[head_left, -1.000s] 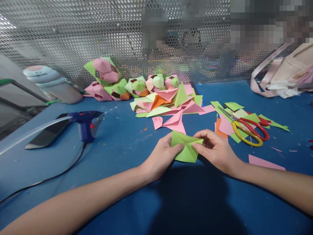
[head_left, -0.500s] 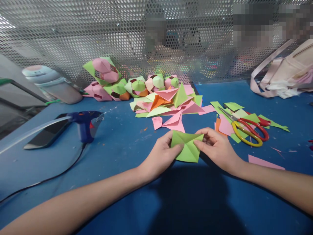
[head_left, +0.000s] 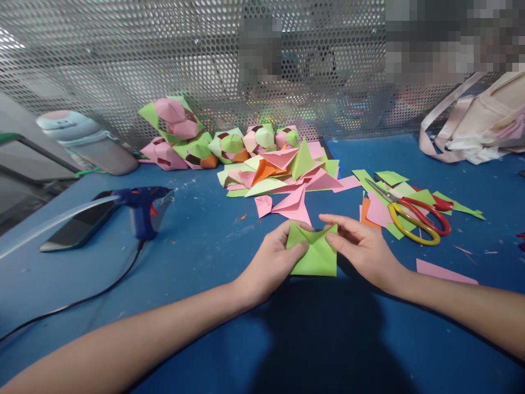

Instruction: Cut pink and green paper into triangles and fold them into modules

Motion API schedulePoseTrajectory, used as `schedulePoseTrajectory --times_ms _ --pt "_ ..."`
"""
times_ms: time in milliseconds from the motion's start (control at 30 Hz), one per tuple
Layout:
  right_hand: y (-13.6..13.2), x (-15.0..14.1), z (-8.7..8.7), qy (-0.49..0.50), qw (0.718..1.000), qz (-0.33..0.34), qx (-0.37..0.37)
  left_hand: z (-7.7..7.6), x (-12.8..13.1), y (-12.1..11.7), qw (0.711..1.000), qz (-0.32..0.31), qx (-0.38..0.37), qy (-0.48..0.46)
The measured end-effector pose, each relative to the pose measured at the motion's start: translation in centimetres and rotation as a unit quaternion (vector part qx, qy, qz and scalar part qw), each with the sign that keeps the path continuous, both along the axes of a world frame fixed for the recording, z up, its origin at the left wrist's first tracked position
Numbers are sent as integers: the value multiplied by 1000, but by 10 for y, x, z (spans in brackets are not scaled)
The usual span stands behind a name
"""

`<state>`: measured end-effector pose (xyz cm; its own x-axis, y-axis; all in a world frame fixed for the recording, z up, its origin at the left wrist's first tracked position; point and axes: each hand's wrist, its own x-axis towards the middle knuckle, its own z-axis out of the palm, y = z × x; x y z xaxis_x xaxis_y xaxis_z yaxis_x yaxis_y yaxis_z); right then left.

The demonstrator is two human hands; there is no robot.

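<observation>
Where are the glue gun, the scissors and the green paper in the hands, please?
Glue gun [head_left: 143,216]: head view, on its blue handle.
Scissors [head_left: 423,235]: head view, on the yellow handle loop.
Green paper [head_left: 315,261]: head view, on its lower middle part, below the thumbs.

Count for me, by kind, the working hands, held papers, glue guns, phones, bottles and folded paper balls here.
Hands (left hand, right hand): 2
Held green paper: 1
Glue gun: 1
Phone: 1
Bottle: 1
Folded paper balls, as far as I can make out: 6
Total: 12
</observation>
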<state>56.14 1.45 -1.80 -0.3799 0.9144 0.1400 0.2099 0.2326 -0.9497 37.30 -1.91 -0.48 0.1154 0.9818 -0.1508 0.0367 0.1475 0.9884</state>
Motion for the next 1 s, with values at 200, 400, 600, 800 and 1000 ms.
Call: schedulePoseTrajectory --times_ms 200,400,600,800,1000 --pt "0 2 -2 12 999 14 29 1 -1 -1 1000 -8 11 17" --pt "1 -1 4 86 996 -8 -9 11 1 -6 984 -44 86 149" --pt "0 -2 17 49 998 16 44 14 4 -9 985 -53 60 153" --pt "-4 -4 17 33 999 29 28 12 5 -9 988 -68 59 126" --pt "-7 -4 19 30 998 47 25 10 9 -9 991 -54 43 112"
